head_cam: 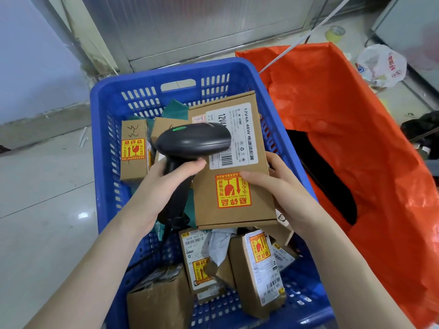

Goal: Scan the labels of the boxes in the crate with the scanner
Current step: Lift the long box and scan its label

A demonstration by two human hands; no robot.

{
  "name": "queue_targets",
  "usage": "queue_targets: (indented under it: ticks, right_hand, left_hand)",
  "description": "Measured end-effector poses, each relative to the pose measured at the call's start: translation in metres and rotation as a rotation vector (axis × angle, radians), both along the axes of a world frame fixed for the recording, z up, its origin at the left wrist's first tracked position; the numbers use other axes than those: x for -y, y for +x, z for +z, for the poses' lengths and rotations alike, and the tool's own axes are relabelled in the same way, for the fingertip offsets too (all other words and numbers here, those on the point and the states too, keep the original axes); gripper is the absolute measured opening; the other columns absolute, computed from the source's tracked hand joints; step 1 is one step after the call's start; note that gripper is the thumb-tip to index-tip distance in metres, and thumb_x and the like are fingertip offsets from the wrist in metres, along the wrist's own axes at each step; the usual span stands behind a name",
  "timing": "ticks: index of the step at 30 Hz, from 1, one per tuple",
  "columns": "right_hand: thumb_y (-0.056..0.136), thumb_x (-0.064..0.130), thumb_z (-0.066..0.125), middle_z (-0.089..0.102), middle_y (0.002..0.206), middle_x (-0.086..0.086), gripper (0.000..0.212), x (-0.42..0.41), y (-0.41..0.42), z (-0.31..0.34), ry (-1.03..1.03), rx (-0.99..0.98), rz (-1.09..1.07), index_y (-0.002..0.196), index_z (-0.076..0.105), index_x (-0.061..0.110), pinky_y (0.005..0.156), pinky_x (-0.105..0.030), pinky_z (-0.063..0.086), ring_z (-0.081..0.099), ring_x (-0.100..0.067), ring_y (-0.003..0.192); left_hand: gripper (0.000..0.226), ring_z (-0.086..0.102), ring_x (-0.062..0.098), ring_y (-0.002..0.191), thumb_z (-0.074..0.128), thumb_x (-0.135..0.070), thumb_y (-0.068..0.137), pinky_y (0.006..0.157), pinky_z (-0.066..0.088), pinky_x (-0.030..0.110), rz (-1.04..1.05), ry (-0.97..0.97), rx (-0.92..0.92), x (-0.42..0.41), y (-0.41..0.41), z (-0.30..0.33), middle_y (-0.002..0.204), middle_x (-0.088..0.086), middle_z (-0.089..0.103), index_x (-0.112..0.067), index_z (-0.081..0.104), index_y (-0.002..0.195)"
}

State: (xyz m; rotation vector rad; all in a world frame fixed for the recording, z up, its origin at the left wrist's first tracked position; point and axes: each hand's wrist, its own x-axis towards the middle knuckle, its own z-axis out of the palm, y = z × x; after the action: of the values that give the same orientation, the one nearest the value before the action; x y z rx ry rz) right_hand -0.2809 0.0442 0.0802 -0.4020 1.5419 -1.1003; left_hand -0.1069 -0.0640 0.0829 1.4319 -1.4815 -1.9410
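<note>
A blue plastic crate [102,143] sits on the floor and holds several brown cardboard boxes with yellow-red fragile stickers. My left hand [164,186] grips the handle of a black barcode scanner [192,141]; a green light glows on top of its head. The scanner head hovers over the white label of a large flat box [237,186], partly covering that label. My right hand [278,184] holds this box by its right edge, lifted above the other boxes. A smaller box [133,150] stands upright at the crate's left wall.
An orange plastic bag [344,129] lies open to the right of the crate, touching it. A white plastic bag [380,65] and a tape roll [335,33] lie on the floor at the back right. A metal wall panel stands behind. Tiled floor [42,198] extends to the left.
</note>
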Motion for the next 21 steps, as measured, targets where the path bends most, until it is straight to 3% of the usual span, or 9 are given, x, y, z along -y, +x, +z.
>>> queue_targets:
  ticks: [3, 6, 11, 14, 16, 21]
  right_hand:
    - [0.079, 0.026, 0.072, 0.072, 0.108, 0.003, 0.057, 0.001, -0.002, 0.000, 0.017, -0.089, 0.000, 0.130, 0.048, 0.034, 0.066, -0.024, 0.059, 0.074, -0.014, 0.085]
    - [0.078, 0.032, 0.073, 0.069, 0.107, 0.003, 0.059, 0.001, -0.006, 0.001, 0.058, -0.183, -0.043, 0.127, 0.040, 0.037, 0.070, -0.027, 0.058, 0.073, -0.015, 0.082]
    - [0.080, 0.032, 0.070, 0.070, 0.109, -0.002, 0.057, -0.002, -0.013, 0.003, 0.079, -0.174, -0.037, 0.127, 0.039, 0.040, 0.075, -0.033, 0.056, 0.072, -0.019, 0.086]
    - [0.079, 0.022, 0.070, 0.069, 0.113, -0.007, 0.056, -0.002, -0.017, 0.003, 0.045, -0.150, -0.076, 0.127, 0.043, 0.035, 0.091, -0.046, 0.053, 0.069, -0.026, 0.096]
    - [0.078, 0.015, 0.070, 0.065, 0.117, -0.012, 0.058, -0.001, -0.017, 0.004, 0.025, -0.133, -0.145, 0.127, 0.043, 0.030, 0.096, -0.050, 0.050, 0.067, -0.031, 0.102]
    - [0.073, 0.011, 0.075, 0.060, 0.115, -0.011, 0.065, 0.001, -0.018, 0.006, -0.061, -0.144, -0.364, 0.125, 0.039, 0.026, 0.092, -0.043, 0.052, 0.067, -0.028, 0.101]
  left_hand:
    - [0.020, 0.059, -0.004, 0.091, 0.068, -0.039, 0.077, 0.070, 0.039, 0.015, -0.027, -0.046, 0.029, -0.003, -0.002, -0.002, 0.095, -0.019, 0.068, -0.041, 0.060, 0.095]
    - [0.013, 0.061, -0.001, 0.088, 0.067, -0.035, 0.081, 0.070, 0.042, 0.017, -0.022, -0.094, 0.043, -0.003, -0.004, 0.000, 0.089, -0.017, 0.069, -0.039, 0.060, 0.092]
    - [0.020, 0.063, 0.011, 0.097, 0.068, -0.039, 0.079, 0.077, 0.045, 0.026, -0.007, -0.087, 0.064, -0.001, -0.003, -0.002, 0.102, -0.001, 0.071, -0.034, 0.064, 0.098]
    - [0.030, 0.066, 0.015, 0.098, 0.073, -0.045, 0.071, 0.083, 0.049, 0.030, -0.014, -0.091, 0.069, -0.001, -0.002, -0.003, 0.100, -0.001, 0.073, -0.034, 0.066, 0.097]
    - [0.039, 0.069, 0.017, 0.095, 0.076, -0.047, 0.067, 0.093, 0.050, 0.040, -0.014, -0.098, 0.057, 0.000, -0.002, -0.003, 0.095, -0.003, 0.076, -0.031, 0.067, 0.101]
    - [0.037, 0.072, 0.011, 0.087, 0.071, -0.040, 0.072, 0.098, 0.048, 0.045, 0.019, -0.102, 0.036, 0.002, -0.002, -0.004, 0.088, -0.007, 0.077, -0.027, 0.067, 0.106]
